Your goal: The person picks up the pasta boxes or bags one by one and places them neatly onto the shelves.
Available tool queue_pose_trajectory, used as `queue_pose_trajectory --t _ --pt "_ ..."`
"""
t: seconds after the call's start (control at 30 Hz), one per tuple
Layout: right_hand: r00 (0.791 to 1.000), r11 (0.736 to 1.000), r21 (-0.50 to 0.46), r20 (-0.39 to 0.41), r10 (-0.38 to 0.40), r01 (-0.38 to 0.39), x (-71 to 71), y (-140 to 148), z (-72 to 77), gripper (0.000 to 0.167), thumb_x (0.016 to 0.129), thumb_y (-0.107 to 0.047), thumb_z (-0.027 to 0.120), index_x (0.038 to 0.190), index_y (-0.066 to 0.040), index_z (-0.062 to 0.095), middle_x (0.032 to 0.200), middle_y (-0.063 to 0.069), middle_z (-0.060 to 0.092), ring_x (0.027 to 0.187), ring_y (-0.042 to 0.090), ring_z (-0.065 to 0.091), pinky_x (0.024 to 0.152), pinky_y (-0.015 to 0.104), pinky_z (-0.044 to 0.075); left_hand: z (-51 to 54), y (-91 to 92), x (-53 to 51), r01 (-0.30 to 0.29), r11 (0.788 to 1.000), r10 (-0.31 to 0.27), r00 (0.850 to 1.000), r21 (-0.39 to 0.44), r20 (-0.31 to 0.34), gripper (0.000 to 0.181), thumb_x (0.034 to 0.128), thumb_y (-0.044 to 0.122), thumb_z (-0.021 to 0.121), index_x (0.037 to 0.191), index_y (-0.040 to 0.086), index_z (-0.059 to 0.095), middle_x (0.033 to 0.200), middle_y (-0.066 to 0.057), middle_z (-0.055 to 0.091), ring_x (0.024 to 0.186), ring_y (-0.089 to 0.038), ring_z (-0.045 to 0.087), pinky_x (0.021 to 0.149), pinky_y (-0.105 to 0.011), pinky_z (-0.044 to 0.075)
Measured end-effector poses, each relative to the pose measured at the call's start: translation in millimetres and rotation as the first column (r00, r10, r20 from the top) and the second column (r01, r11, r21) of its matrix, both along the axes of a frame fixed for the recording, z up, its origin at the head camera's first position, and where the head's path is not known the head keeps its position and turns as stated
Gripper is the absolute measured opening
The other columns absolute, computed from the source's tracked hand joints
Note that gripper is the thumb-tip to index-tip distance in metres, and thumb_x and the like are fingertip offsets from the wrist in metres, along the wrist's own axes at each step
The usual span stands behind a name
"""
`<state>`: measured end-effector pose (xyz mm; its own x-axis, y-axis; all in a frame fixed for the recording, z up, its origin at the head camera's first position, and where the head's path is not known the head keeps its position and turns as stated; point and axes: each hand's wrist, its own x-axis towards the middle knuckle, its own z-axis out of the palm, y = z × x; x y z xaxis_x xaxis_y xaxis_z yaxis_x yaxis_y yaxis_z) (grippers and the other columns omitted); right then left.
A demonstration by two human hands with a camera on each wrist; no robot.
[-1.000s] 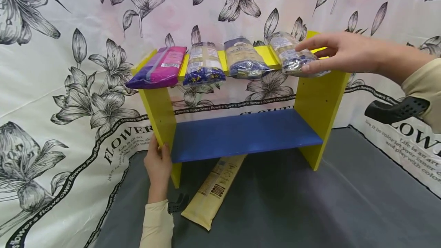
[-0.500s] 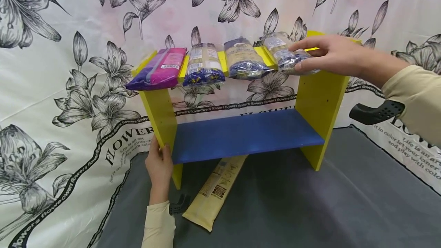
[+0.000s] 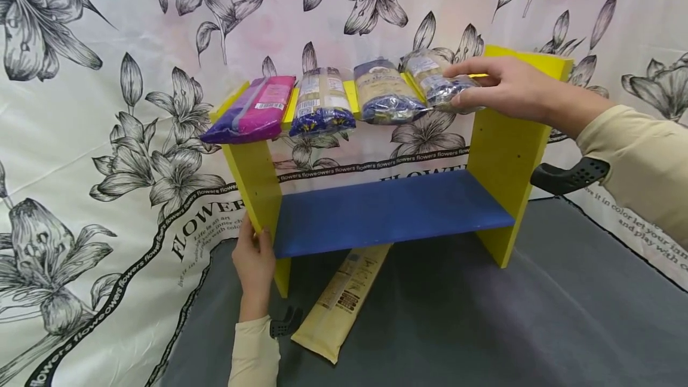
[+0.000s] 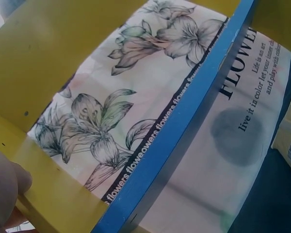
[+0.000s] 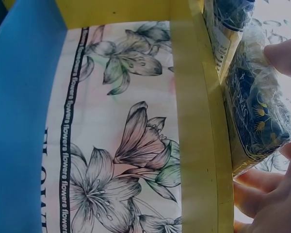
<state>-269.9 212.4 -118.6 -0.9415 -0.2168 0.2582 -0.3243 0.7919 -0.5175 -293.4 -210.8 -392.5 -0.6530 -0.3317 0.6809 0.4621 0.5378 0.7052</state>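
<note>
A yellow shelf unit (image 3: 252,181) with a blue middle board (image 3: 392,208) stands on the dark grey surface. My left hand (image 3: 255,264) grips the edge of its left side panel, thumb on the front. Up on the top board, my right hand (image 3: 510,85) holds the rightmost packet, a clear plastic one with a blue end (image 3: 427,70); in the right wrist view the thumb and fingers lie on opposite sides of this packet (image 5: 262,107). Left of it lie a similar beige-and-blue packet (image 3: 384,85), another clear-and-blue packet (image 3: 322,97) and a pink-and-purple packet (image 3: 255,109).
Under the blue board a long tan packet (image 3: 344,309) lies slanted on the grey surface (image 3: 430,327), partly hidden by the board. Behind the unit hangs a white cloth (image 3: 134,5) printed with flowers.
My right hand has moved left along the top board, and the rightmost packet has shifted left with it, closer to its neighbour. The left hand keeps its place on the side panel.
</note>
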Motion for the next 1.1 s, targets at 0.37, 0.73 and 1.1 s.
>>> queue_pose_trajectory --t 0.37,0.73,1.1 --pt "1.0 1.0 -0.021 -0.016 -0.008 0.007 1.1 2 -0.8 0.063 0.099 -0.04 0.056 0.158 -0.024 0.041 0.152 0.027 0.049 0.131 0.046 0.052 0.091 0.044 0.036 2.4 1.5 -1.9 0.017 1.0 -0.017 1.0 0.008 -0.021 0.047 0.1016 0.005 0.056 0.149 0.01 0.052 0.126 -0.029 0.068 0.103 -0.05 0.071 0.074 -0.063 0.058" --pt "1.0 1.0 -0.011 -0.028 -0.01 0.009 2.4 3 -2.0 0.063 0.099 -0.04 0.054 0.158 -0.025 0.039 0.151 0.028 0.05 0.129 0.046 0.049 0.093 0.052 0.031 2.8 -0.2 -1.2 0.021 1.0 -0.021 1.0 0.012 -0.016 0.048 0.1011 0.006 0.056 0.149 0.01 0.052 0.127 -0.029 0.068 0.104 -0.048 0.072 0.074 -0.062 0.059" --pt "0.983 0.987 -0.14 -0.156 -0.099 0.077 26.3 15 -20.3 0.071 0.096 -0.04 0.063 0.161 -0.03 0.033 0.164 0.018 0.036 0.151 0.038 0.035 0.12 0.062 0.026 -0.6 -1.9 -1.7 0.015 1.0 -0.015 1.0 0.005 -0.008 0.048 0.1015 0.004 0.056 0.149 0.01 0.052 0.125 -0.03 0.068 0.102 -0.049 0.072 0.072 -0.062 0.058"
